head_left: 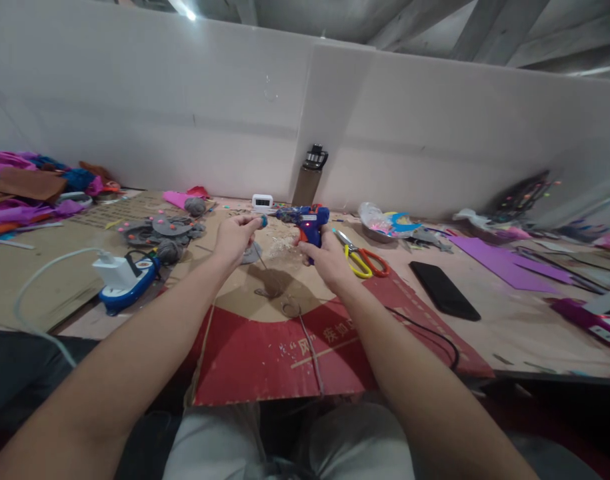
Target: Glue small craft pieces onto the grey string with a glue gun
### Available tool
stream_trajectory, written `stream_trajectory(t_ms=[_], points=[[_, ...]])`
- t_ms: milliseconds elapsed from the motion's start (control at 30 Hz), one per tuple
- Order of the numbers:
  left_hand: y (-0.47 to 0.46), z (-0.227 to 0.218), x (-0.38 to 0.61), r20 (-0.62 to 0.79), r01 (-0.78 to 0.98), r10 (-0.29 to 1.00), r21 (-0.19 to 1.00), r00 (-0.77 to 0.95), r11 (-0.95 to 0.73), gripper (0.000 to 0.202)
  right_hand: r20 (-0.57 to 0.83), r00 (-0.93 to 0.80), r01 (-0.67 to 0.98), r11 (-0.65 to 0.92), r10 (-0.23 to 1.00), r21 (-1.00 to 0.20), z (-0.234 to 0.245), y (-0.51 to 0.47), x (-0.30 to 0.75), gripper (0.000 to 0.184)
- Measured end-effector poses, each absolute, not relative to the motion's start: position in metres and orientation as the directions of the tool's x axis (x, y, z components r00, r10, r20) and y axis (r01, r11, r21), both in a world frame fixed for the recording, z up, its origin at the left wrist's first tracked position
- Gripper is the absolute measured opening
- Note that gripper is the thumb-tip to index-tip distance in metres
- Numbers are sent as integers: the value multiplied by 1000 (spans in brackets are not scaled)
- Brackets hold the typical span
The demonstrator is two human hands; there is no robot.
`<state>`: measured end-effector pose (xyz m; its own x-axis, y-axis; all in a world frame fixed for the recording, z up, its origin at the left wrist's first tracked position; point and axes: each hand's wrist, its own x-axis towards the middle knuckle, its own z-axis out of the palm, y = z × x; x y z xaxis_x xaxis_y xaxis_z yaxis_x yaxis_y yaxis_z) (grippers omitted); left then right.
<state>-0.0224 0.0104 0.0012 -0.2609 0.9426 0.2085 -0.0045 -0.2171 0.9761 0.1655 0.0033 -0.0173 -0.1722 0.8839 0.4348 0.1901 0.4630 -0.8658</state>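
Observation:
My right hand (pixel 327 259) is wrapped round the handle of a blue and orange hot glue gun (pixel 312 223), its nozzle pointing left. A small red light glows on the gun's body. Between the fingertips of my left hand (pixel 235 239) is a small teal-blue round piece (pixel 264 221), close to the nozzle tip; its exact kind is too small to make out. A thin grey cord (pixel 309 340) lies in loops on the red and brown cardboard (pixel 265 360) below my hands. Partly behind my left hand is a grey flat piece (pixel 253 253).
Scissors (pixel 359 255) and a black phone (pixel 445 290) lie on the right, near purple sheets (pixel 505 261). To the left are a blue power strip (pixel 129 290) with a white charger and grey felt pieces (pixel 159 230). A bottle (pixel 308 180) stands by the wall.

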Motion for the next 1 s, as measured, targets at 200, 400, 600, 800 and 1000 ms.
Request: stream_trajectory(t_ms=[200,400,600,800,1000], points=[[10,-1,-19,268,56,934,963,-237,-263,15,228,-72,448,236,971,-862,-29,26,185,12],[0,3,-13,522,352,829,828,-202,-435,14,471,98,744,250,877,-620,-32,34,201,24],[-10,8,-3,714,642,687,592,-136,-488,14,408,-34,81,410,912,-909,-19,10,151,26],[-11,2,6,616,494,782,712,-98,-500,15,360,-118,-80,353,925,-932,-16,-3,133,32],[-11,1,9,532,398,840,797,-106,-454,17,560,-15,293,539,829,-790,-9,-4,150,6]])
